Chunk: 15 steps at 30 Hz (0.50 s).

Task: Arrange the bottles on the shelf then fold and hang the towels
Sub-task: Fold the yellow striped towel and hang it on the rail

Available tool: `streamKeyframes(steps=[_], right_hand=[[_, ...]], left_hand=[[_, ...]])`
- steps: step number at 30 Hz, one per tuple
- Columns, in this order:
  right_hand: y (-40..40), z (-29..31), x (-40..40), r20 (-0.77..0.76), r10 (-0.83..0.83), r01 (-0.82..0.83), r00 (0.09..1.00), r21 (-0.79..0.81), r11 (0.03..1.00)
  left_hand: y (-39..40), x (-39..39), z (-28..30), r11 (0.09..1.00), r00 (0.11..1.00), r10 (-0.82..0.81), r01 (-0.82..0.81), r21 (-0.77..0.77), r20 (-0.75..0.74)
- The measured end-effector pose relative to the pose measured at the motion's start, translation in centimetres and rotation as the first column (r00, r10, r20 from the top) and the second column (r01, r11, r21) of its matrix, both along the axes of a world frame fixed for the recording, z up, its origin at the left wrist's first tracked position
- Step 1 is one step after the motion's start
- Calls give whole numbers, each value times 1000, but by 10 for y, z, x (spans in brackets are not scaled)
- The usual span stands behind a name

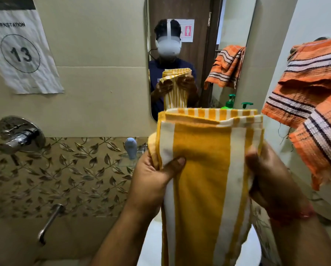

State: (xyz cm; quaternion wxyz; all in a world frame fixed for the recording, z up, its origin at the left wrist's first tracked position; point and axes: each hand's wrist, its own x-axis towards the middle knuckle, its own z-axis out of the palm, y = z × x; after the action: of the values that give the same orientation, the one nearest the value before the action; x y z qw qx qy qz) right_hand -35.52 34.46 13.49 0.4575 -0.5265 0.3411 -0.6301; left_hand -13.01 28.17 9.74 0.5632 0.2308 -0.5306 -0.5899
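A yellow towel with white stripes (203,150) is folded into a long band and held upright in front of me. My left hand (153,177) grips its left edge, thumb across the front. My right hand (266,175) grips its right edge at the same height. An orange striped towel (314,96) hangs bunched at the right. Just above the yellow towel's top fold peeks a green pump bottle (246,105), which the towel mostly hides. A small blue-grey bottle (131,148) stands on a glass shelf (125,160) left of the towel.
A mirror (180,25) straight ahead reflects a person wearing a headset, the towels and the pump bottle. A chrome tap valve (18,134) and a spout (49,223) stick out of the tiled wall at left. A paper sign reading 13 (20,52) hangs above them.
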Motion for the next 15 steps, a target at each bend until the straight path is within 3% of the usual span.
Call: streamKeyframes(steps=[1, 3, 5, 8, 11, 13, 15], right_hand=[[6, -10, 0, -37, 58, -57, 998, 41, 998], [12, -36, 5, -112, 8, 4, 994, 107, 994], [12, -48, 15, -12, -136, 136, 991, 136, 981], [6, -38, 26, 113, -238, 234, 965, 49, 971], [0, -15, 28, 123, -249, 247, 961, 26, 969], [-4, -8, 25, 108, -224, 219, 968, 57, 974], [-9, -9, 22, 115, -214, 201, 970, 117, 973]], left_hand=[[0, -3, 8, 1000, 1000, 28, -28, -7, -2], [-2, -7, 24, 995, 995, 99, -99, -23, -1], [-7, -7, 37, 992, 992, 118, -116, -46, 40], [-10, 3, 37, 995, 990, -91, 87, 47, 110], [-2, 19, 11, 935, 917, -354, 343, 89, 184], [7, 21, -7, 910, 883, -415, 406, 88, 221], [11, 17, -18, 928, 910, -371, 356, 108, 185]])
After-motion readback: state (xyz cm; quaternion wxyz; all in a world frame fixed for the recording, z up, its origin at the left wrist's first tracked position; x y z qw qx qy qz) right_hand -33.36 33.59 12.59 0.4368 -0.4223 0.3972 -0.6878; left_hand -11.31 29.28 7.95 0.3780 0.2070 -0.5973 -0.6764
